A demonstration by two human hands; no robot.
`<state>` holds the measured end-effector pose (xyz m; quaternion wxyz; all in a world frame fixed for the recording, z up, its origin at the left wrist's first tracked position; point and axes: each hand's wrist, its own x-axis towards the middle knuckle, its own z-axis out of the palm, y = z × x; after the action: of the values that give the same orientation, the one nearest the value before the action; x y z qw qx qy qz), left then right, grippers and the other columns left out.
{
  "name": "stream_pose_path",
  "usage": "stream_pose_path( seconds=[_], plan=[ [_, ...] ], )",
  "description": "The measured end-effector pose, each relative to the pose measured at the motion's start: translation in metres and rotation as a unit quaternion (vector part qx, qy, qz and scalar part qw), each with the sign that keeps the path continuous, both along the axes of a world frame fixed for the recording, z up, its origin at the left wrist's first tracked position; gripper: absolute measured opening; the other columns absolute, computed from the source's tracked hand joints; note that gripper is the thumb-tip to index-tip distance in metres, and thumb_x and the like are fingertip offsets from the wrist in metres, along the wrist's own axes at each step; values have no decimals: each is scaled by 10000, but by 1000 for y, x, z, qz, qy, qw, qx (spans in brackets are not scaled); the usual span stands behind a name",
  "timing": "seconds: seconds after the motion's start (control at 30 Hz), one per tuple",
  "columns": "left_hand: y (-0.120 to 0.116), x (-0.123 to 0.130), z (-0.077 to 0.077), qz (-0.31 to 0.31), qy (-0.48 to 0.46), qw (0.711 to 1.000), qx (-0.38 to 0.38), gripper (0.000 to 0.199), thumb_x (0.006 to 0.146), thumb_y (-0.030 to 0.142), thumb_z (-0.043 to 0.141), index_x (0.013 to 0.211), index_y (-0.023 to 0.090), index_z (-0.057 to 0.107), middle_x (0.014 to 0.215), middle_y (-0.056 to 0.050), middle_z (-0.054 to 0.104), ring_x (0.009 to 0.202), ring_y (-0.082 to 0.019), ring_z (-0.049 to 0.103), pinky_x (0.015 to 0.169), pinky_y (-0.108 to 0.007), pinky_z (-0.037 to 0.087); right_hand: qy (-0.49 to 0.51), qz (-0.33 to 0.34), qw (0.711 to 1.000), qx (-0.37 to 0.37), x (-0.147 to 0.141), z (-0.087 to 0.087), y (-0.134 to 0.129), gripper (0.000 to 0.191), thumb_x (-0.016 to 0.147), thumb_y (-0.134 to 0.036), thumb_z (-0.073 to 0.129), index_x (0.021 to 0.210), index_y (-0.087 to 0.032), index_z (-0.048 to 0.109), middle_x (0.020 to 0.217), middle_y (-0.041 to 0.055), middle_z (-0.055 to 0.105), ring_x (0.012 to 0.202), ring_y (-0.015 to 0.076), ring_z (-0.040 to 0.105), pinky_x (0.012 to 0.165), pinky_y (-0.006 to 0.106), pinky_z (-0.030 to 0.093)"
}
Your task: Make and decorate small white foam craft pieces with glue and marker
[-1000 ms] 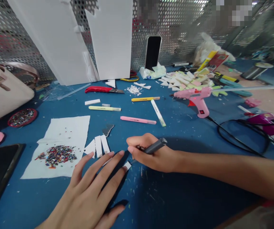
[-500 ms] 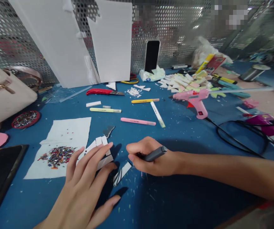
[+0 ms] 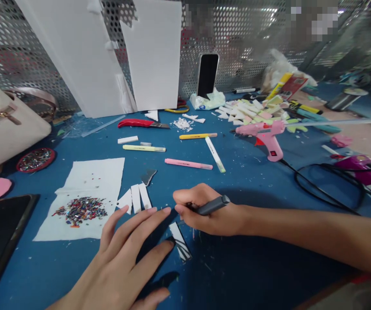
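Note:
My left hand is spread low over the blue table, its index fingertip at the edge of a white strip with black stripes. Nothing is seen held in it. My right hand grips a dark grey marker just above and right of that strip; the marker's tip is hidden by the fingers. Beyond my left fingertips lie several plain white strips, with a dark grey shard behind them. Left of them, a white paper sheet bears a heap of small coloured bits.
Pink, yellow and white markers lie mid-table, near a red knife. A pink glue gun with a cable is at the right. A black phone lies at the left. White boards stand at the back.
My left hand has moved right, off the plain white strips, which now show more. The striped strip has shifted right and turned to slant the other way. My right hand has barely moved.

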<state>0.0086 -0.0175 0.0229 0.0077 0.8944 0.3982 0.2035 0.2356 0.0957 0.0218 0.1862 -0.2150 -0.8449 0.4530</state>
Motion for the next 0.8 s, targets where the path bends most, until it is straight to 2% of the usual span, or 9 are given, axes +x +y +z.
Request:
stream_pose_path(
  seconds=[0.2,0.43,0.57,0.73,0.8],
  plan=[
    [2,1,0,-2,30,1000,-8,370,974,369,496,1299,223,594,1554,-120,349,1432,-285,288,1198,-471,55,14,-13,999,-39,-1,2,0,335,947,-262,491,695,-208,277,611,-67,286,550,80,240,488,225,192],
    [5,5,-3,-1,46,999,-7,569,961,642,465,1318,214,581,1564,-164,305,1435,-324,266,1184,-508,56,7,-24,1000,-16,-2,1,-1,309,958,-267,471,695,-199,323,615,-63,329,557,83,250,498,238,194],
    [7,7,-3,2,41,999,-5,561,964,633,472,1322,214,577,1569,-161,308,1438,-327,268,1180,-516,67,-1,-32,999,-13,-2,1,-1,304,969,-271,461,702,-196,336,620,-61,352,561,81,258,499,236,193],
    [6,6,-6,7,8,1000,3,491,973,592,486,1278,233,623,1564,-124,364,1426,-325,314,1189,-506,73,8,-17,1000,-24,-2,1,-1,342,956,-266,471,685,-208,271,597,-71,262,534,78,237,481,227,187],
    [6,6,-6,6,15,1000,-1,486,977,584,483,1277,230,628,1563,-126,369,1425,-329,318,1188,-513,76,13,-18,999,-27,-3,0,-1,336,961,-274,465,689,-208,279,599,-69,279,534,78,249,483,227,190]
  ],
)
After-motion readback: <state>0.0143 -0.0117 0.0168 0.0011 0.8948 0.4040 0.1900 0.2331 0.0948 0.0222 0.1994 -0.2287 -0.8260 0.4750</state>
